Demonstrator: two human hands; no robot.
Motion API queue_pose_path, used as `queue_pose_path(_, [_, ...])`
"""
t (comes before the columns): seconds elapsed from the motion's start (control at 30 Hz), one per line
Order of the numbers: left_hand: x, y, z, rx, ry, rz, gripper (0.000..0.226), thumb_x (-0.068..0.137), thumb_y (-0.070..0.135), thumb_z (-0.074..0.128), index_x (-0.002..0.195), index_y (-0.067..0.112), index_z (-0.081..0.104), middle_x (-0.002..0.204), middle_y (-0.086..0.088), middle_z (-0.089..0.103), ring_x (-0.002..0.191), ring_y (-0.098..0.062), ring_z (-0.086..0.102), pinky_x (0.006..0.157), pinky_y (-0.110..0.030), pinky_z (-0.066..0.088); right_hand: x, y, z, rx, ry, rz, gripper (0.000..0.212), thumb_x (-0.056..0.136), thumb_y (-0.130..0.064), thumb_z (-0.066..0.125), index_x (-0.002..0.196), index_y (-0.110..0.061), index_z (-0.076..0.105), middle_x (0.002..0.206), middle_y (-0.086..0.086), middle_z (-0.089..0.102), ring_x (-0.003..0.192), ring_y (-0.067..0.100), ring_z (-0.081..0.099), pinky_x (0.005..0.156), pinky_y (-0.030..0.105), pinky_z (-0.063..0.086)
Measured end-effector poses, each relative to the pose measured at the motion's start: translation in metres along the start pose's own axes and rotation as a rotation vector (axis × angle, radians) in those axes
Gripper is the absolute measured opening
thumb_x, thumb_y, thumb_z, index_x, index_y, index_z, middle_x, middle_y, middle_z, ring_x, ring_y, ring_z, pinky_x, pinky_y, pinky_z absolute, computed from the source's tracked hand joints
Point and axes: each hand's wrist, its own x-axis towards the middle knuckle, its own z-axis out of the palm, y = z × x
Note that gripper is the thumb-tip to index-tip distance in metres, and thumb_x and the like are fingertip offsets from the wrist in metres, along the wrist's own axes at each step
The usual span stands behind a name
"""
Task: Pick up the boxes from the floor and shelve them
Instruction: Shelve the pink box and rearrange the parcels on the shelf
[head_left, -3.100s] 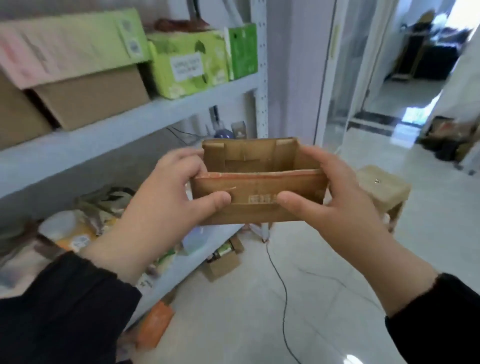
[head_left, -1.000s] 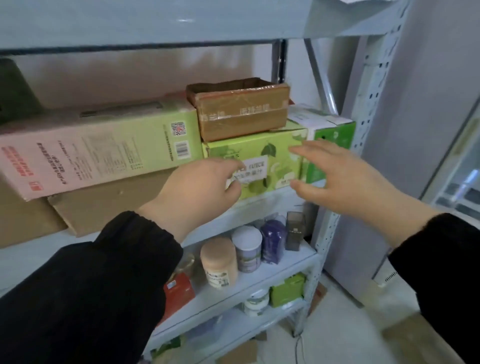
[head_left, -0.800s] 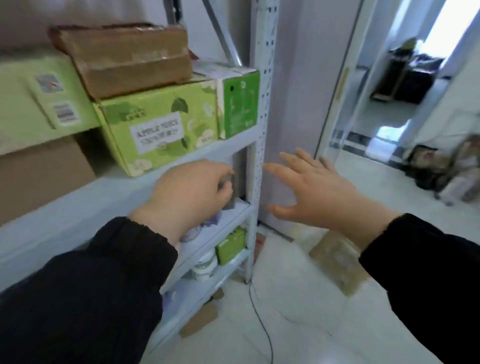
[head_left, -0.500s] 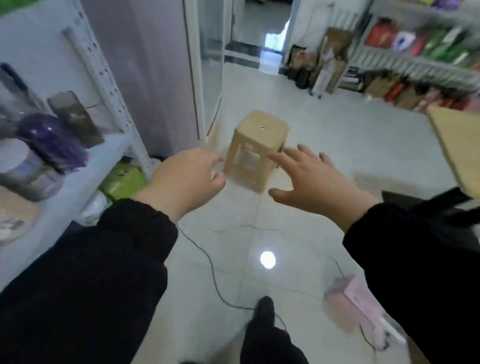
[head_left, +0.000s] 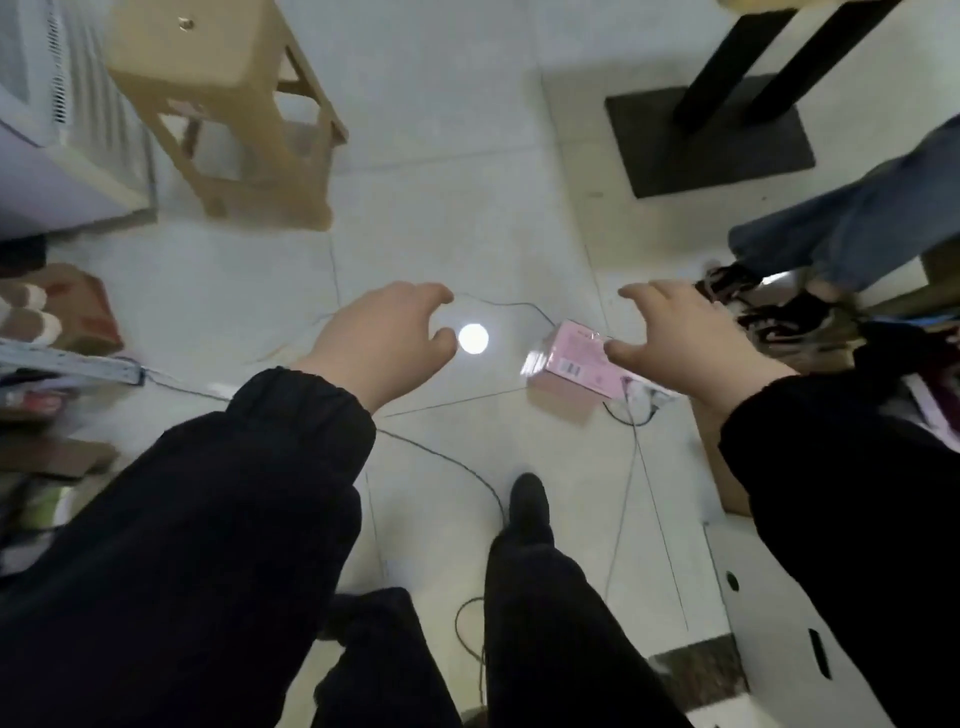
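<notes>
So we're looking straight down at the pale tiled floor (head_left: 447, 166), which has plenty of bare room in the middle, and that's why both arms can hang out in front with nothing in the way. Far left there's a tan plastic stool (head_left: 223, 109) and far right a black stand base (head_left: 706, 135), both well apart from where we're reaching, so no real squeeze there. Someone else's legs in jeans (head_left: 852, 228) are at the right edge, just beside our reach, so we'd guess that's the side to watch. A white carton (head_left: 769, 613) lies near right, and a brown box (head_left: 78, 312) sits by the shelf on the left. The next box to shelve looks like the pink box (head_left: 566, 358), lying flat on the floor right of center, with a thin cable (head_left: 452, 462) running close by that could snag. Our right hand (head_left: 691, 348) hovers over its right end, fingers (head_left: 641, 299) spread and curled, holding nothing. Our left hand (head_left: 384, 343) is loosely curled, empty, apart from the box on its left.
</notes>
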Motion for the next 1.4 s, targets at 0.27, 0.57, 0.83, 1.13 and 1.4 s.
queue_pose_path(0.27, [0.113, 0.094, 0.134, -0.022, -0.232, 0.024, 0.050, 0.097, 0.039, 0.049, 0.147, 0.031, 0.044, 0.133, 0.000, 0.058, 0.115, -0.022, 0.058, 0.090, -0.034, 0.047, 0.048, 0.160, 0.093, 0.090, -0.197, 0.209, 0.068, 0.082, -0.055, 0.060, 0.142, -0.026, 0.046, 0.140, 0.007, 0.052, 0.133, 0.029, 0.044, 0.107, 0.052, 0.040])
queue_pose_path(0.57, [0.214, 0.049, 0.293, -0.155, -0.415, -0.118, 0.061, 0.097, 0.038, 0.057, 0.153, 0.030, 0.036, 0.146, 0.000, 0.051, 0.127, -0.020, 0.054, 0.092, -0.027, 0.038, 0.147, 0.205, 0.252, 0.508, -0.294, 0.436, 0.075, 0.091, -0.048, 0.065, 0.155, -0.022, 0.035, 0.151, 0.007, 0.046, 0.130, 0.025, 0.049, 0.088, 0.027, 0.035])
queue_pose_path(0.83, [0.314, 0.018, 0.444, -0.444, -0.424, -0.306, 0.073, 0.095, 0.037, 0.060, 0.158, 0.029, 0.025, 0.157, 0.003, 0.038, 0.132, -0.021, 0.050, 0.099, -0.029, 0.042, 0.233, 0.225, 0.405, 0.942, -0.150, 0.785, 0.106, 0.090, -0.052, 0.070, 0.163, -0.019, 0.000, 0.162, 0.009, 0.033, 0.143, 0.025, 0.040, 0.096, 0.027, 0.032])
queue_pose_path(1.13, [0.362, 0.038, 0.513, -0.688, -0.412, -0.298, 0.033, 0.099, 0.030, 0.049, 0.131, 0.025, 0.050, 0.088, 0.018, 0.055, 0.066, -0.001, 0.048, 0.047, -0.009, 0.036, 0.278, 0.228, 0.457, 1.334, -0.172, 0.851, 0.066, 0.082, -0.062, 0.071, 0.135, -0.031, 0.049, 0.125, -0.015, 0.060, 0.111, 0.008, 0.056, 0.097, 0.054, 0.040])
queue_pose_path(1.4, [0.315, 0.015, 0.388, -0.881, -0.077, -0.455, 0.041, 0.083, 0.054, 0.064, 0.107, 0.025, 0.049, 0.100, 0.005, 0.064, 0.082, -0.013, 0.065, 0.076, -0.033, 0.057, 0.242, 0.161, 0.348, 1.401, -0.148, 0.655, 0.062, 0.083, -0.048, 0.079, 0.121, -0.019, 0.040, 0.116, 0.002, 0.065, 0.079, 0.019, 0.061, 0.094, 0.058, 0.054])
